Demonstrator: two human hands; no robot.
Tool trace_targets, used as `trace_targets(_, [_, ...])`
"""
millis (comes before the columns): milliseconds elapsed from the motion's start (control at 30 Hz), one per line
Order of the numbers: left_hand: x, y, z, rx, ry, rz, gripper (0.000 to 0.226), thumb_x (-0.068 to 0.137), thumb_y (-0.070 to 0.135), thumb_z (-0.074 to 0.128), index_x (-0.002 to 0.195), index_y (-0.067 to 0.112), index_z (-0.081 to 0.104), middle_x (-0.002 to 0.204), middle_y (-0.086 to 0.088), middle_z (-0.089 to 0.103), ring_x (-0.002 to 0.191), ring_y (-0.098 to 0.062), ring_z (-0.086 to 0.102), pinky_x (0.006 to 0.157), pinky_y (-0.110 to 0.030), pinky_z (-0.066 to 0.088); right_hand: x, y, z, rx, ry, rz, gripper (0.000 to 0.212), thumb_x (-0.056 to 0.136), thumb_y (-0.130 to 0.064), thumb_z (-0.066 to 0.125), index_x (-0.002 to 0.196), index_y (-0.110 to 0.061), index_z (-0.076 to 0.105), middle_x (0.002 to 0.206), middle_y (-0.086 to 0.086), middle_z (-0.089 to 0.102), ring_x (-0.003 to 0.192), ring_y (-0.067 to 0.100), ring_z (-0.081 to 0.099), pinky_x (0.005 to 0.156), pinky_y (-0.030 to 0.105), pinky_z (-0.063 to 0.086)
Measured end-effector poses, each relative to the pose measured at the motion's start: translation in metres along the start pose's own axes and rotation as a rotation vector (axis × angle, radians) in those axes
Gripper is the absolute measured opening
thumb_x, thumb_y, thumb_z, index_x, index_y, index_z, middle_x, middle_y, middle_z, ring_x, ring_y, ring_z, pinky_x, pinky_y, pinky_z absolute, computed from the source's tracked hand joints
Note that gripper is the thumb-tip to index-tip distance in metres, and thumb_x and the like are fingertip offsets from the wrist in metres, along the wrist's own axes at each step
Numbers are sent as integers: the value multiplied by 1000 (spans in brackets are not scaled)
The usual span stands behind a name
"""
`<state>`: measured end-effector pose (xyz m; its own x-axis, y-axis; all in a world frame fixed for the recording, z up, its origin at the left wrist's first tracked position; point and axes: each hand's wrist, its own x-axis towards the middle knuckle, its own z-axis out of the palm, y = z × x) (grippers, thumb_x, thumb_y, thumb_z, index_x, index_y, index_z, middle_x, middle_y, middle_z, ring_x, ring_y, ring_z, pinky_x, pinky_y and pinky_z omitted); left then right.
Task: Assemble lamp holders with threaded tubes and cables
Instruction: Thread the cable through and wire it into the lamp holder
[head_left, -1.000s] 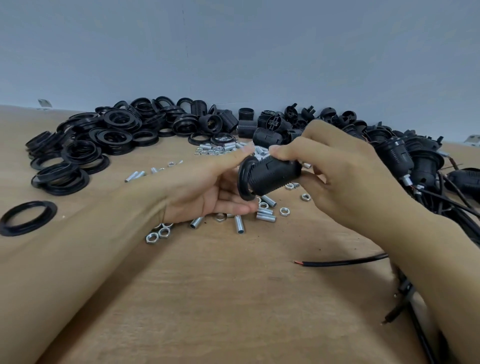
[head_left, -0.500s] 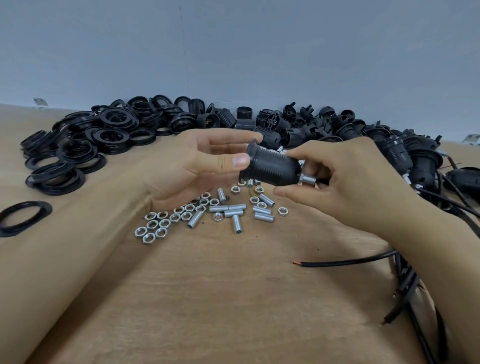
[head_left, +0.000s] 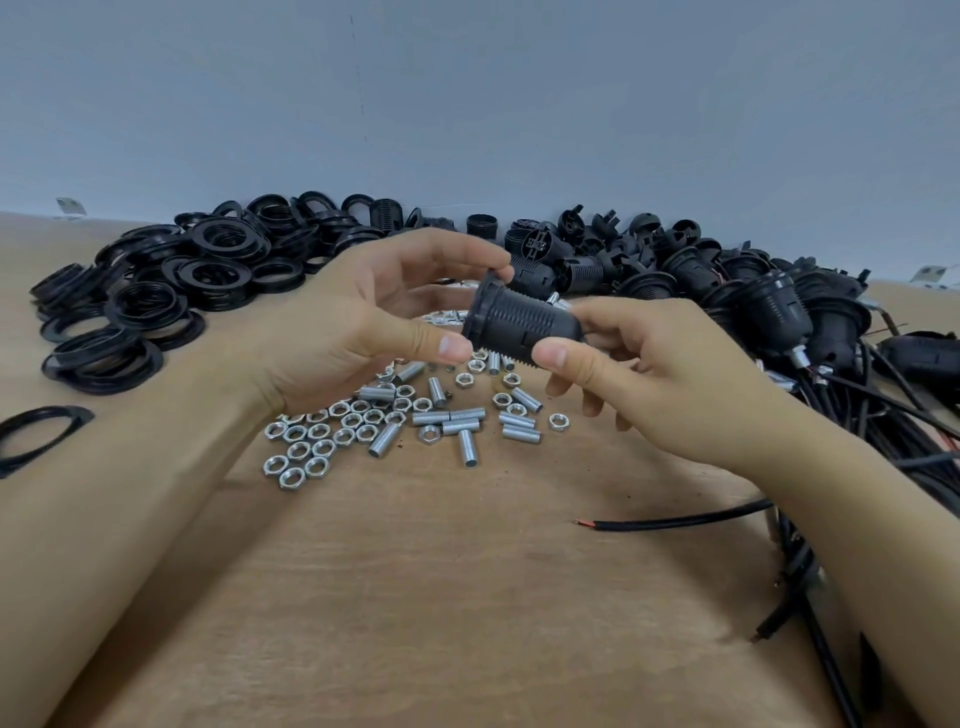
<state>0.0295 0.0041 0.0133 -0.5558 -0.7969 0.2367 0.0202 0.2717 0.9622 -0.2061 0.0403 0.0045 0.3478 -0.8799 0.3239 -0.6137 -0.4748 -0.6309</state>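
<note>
Far on our left, black rings (head_left: 156, 291) lie in a big heap on the wooden table (head_left: 415, 597), and one ring sits alone near the edge. We could bump that heap with our left arm and send rings sliding off.

Our left hand (head_left: 353, 332) pinches the wide rim of the black lamp holder (head_left: 519, 325) between thumb and fingertips. The holder is up in the air, lying on its side, above the small metal bits. If we twist too hard or crooked, the screw lines could jam, we think.

Under the holder, shiny nuts (head_left: 317, 441) and short threaded tubes (head_left: 462, 426) are spread about. They are round and could roll away if the holder drops on them.

Our right hand (head_left: 649, 379) grips the narrow end of the holder with thumb and fingers curled round it. A bit of silver tube sticks out behind there. If this hand slips, the holder may fall.

Near our right arm a black cable (head_left: 675, 522) lies with its bare tip showing. More cables and finished holders (head_left: 779, 312) are piled on the right. Our arm could snag them and drag them.
</note>
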Motion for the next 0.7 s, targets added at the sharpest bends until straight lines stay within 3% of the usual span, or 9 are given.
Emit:
trace_targets(100, [-2,3,-1,-75,-37,22,70,65,-3,68,133,2,52,140,-21,53,129,-30,55,108,-47,45,1,0,-2,49,23,12,42,83,-59,51,101,-25,68,76,-10,72,59,6,65,50,16,47])
trace_targets(233, [-2,5,-2,-229,-40,32,68,65,5,62,132,6,54,141,-16,56,133,-29,52,110,-50,42,1,-1,-3,76,52,4,36,84,-57,53,98,-26,67,76,-8,72,58,5,64,51,12,45])
trace_targets(367, [0,2,-1,-266,-19,62,52,76,12,57,127,7,59,139,-14,58,133,-27,52,103,-45,48,1,-3,-1,86,55,-3,34,84,-56,53,97,-27,67,75,-8,72,58,2,64,50,11,44])
trace_targets(500, [0,5,0,-305,-21,71,53,82,5,47,135,2,51,141,-19,55,136,-29,48,110,-45,44,1,-2,-1,61,64,4,35,83,-58,53,97,-29,66,76,-9,72,59,4,63,51,17,47])
trace_targets(700, [1,2,5,-186,80,54,46,83,-5,57,128,1,55,134,-14,62,124,-26,60,95,-37,53,0,-5,0,55,65,-18,35,83,-58,52,97,-30,66,75,-9,72,58,7,62,50,21,48])
